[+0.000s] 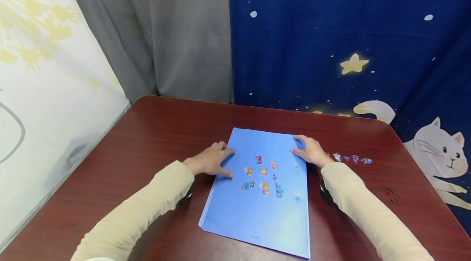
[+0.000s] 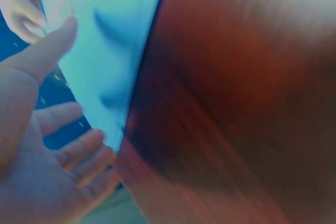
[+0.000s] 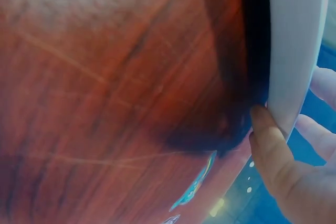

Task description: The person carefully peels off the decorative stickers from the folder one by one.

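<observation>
The right hand (image 1: 311,151) grips the folder (image 1: 254,222) edgewise, presumably steadying the stickers (image 1: 263,172), while the left hand (image 1: 210,160) spreads, released, at the opposite edge.

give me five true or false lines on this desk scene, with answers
1. Small colourful figures show on the blue folder. True.
2. The right hand is at the folder's near left corner. False: the right hand is by its far right corner.
3. More figures lie on the table, right of the folder. True.
4. The left hand is a fist. False: the left hand has its fingers extended.
5. Both sleeves are cream. True.
</observation>
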`<state>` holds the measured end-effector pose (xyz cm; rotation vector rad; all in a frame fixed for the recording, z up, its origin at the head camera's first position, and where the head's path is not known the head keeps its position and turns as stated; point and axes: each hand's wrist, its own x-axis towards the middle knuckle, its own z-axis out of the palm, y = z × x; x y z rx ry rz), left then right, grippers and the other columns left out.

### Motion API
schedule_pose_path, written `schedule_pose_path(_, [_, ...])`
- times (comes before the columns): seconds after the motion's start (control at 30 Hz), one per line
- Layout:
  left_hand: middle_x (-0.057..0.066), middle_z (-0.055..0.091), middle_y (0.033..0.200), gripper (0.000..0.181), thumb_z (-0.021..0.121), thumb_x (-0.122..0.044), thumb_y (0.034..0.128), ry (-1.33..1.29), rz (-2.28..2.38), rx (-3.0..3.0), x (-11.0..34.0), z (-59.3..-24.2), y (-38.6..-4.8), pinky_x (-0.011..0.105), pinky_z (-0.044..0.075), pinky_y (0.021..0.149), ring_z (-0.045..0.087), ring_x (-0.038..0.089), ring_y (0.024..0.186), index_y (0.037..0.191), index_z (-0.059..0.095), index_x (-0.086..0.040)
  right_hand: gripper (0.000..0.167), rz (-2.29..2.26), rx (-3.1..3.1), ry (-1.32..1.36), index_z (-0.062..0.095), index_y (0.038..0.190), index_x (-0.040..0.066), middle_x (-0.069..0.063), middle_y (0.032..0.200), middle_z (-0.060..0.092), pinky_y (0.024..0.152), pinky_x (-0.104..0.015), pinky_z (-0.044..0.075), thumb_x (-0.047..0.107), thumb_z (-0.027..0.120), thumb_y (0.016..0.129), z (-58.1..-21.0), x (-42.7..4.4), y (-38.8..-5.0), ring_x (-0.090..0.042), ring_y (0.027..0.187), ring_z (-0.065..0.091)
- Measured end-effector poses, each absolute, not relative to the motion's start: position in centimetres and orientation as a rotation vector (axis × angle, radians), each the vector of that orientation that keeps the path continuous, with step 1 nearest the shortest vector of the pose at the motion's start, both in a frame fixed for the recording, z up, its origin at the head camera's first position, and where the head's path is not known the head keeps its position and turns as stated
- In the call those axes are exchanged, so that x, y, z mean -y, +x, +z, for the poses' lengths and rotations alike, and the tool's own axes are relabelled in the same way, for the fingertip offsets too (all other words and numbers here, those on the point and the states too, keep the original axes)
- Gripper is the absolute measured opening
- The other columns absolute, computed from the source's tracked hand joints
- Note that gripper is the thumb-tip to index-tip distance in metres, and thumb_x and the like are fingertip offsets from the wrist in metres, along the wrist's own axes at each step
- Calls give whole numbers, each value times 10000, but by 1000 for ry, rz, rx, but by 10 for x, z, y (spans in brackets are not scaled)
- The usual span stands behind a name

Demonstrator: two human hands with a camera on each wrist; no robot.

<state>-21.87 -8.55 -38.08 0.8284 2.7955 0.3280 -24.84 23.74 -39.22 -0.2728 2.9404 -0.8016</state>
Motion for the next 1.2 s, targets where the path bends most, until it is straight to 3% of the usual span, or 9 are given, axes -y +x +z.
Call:
schedule_pose_path(0.27, [108,238,1407,829,684,-496,700,886,407,-2677,71,-388,-251,446,267,986,217,285,1247,1382,327,-189,510,-801,-2925,-266,424,1269,-33,-290,1268,394,941,-533,282,208,592,851,-399,-237,-239,-422,1177,342])
schedule_pose_path(0.43, [50,173,1452,775,680,-484,710,873,380,-2639,67,-395,-257,464,220,1004,150,275,1291,1371,347,-256,495,-735,-3023,-379,478,1224,-38,-300,1247,392,929,-526,298,203,635,820,-397,-239,-229,-428,1150,343])
schedule_pose_path(0.6, [51,141,1461,779,661,-502,719,897,437,-2600,67,-403,-253,478,213,1005,131,279,1296,1380,326,-263,447,-604,-3080,-810,557,1143,-13,-269,1215,438,894,-515,347,191,691,768,-383,-233,-173,-412,1104,402])
schedule_pose_path(0.73, [39,121,1465,782,651,-512,724,892,427,-2604,71,-406,-252,484,192,1010,110,270,1303,1386,306,-278,434,-439,-2855,-1202,591,1125,73,-147,1207,504,857,-424,419,362,629,805,-377,-215,-108,-293,1110,456])
schedule_pose_path(0.83, [40,126,1464,775,655,-500,728,903,425,-2626,73,-404,-255,487,177,1012,107,269,1304,1384,313,-269,455,-374,-2700,-1315,579,1165,138,-64,1245,495,808,-355,462,458,531,844,-378,-204,-76,-219,1136,455])
schedule_pose_path(1.07, [61,115,1466,769,613,-538,745,933,340,-2637,75,-399,-261,488,161,1017,99,288,1309,1390,301,-257,422,-379,-2750,-1240,538,1222,154,-17,1282,465,827,-356,450,414,466,897,-399,-200,-59,-200,1167,426])
schedule_pose_path(1.2, [114,168,1442,742,607,-532,753,981,185,-2687,80,-395,-260,487,147,1022,136,309,1297,1376,343,-225,374,-348,-2862,-1308,571,1178,130,-38,1259,481,812,-350,457,344,544,873,-403,-209,-61,-211,1142,445])
